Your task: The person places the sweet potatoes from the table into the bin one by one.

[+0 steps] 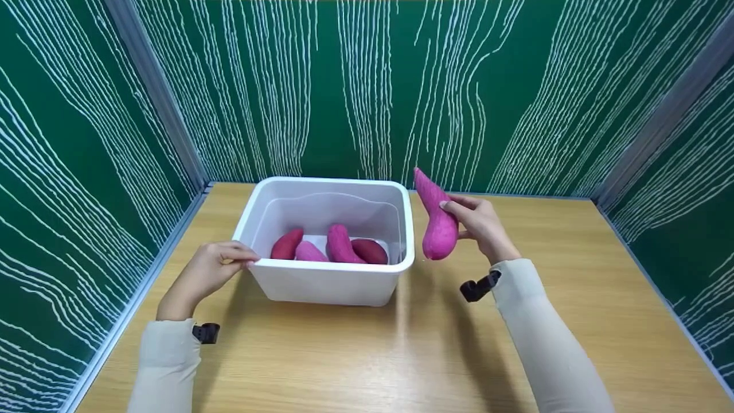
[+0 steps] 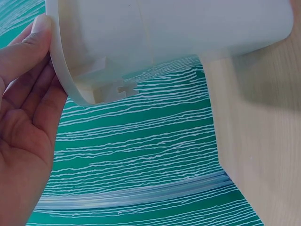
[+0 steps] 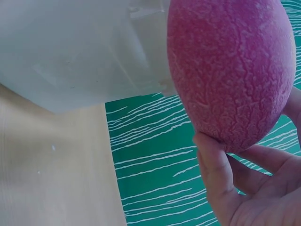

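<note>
My right hand (image 1: 480, 225) grips a large pink sweet potato (image 1: 439, 232) in the air just right of a white plastic bin (image 1: 330, 284). Its thick end points down and its thin tip up. The right wrist view shows the wrinkled skin of the sweet potato (image 3: 230, 70), with the fingers of my right hand (image 3: 263, 188) around its lower part. At the bin's near left corner, my left hand (image 1: 215, 269) pinches the rim. In the left wrist view, the thumb of my left hand (image 2: 28, 108) lies along the rim of the bin (image 2: 59, 52).
Inside the bin lie a red sweet potato (image 1: 287, 245), a light pink one (image 1: 310, 252), a long pink one (image 1: 342, 246) and a dark red one (image 1: 370, 251). A wooden table (image 1: 344, 355) carries the bin. Green panels (image 1: 367, 86) with white wavy lines enclose the back and sides.
</note>
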The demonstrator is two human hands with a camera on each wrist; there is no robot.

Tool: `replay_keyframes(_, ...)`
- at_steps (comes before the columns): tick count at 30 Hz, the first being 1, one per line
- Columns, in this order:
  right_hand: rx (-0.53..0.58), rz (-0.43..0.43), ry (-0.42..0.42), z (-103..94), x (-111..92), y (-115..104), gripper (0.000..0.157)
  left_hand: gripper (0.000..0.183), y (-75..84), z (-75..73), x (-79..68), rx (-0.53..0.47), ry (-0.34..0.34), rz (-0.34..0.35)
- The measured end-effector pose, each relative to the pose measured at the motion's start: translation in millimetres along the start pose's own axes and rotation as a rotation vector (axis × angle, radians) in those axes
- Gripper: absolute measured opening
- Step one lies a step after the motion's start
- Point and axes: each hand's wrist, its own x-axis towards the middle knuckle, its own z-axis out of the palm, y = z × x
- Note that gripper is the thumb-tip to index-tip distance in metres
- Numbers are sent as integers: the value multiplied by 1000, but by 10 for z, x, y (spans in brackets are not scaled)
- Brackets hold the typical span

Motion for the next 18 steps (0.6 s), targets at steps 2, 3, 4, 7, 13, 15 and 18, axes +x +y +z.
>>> replay_keyframes(2, -10, 1, -2, 2, 9, -38, 61, 20, 7, 0, -2, -1, 0, -4)
replay_keyframes(3, -15, 4, -3, 5, 12, -60, 62, 20, 11, 1, -2, -3, -1, -9)
replay_keyframes(4, -17, 6, -5, 9, 13, -77, 62, 20, 14, 1, -1, -3, -3, -12)
replay_keyframes(7, -23, 10, -12, 23, 18, -123, 62, 21, 22, 0, 1, -4, -11, -27)
replay_keyframes(13, -38, -1, -19, 57, 30, -212, 61, 21, 20, 0, 7, -1, -17, -36)
replay_keyframes(15, -38, -1, -19, 73, 38, -237, 61, 21, 18, 1, 8, 2, -15, -34)
replay_keyframes(18, -33, -4, -19, 103, 56, -267, 61, 21, 16, 4, 11, 1, -13, -34)
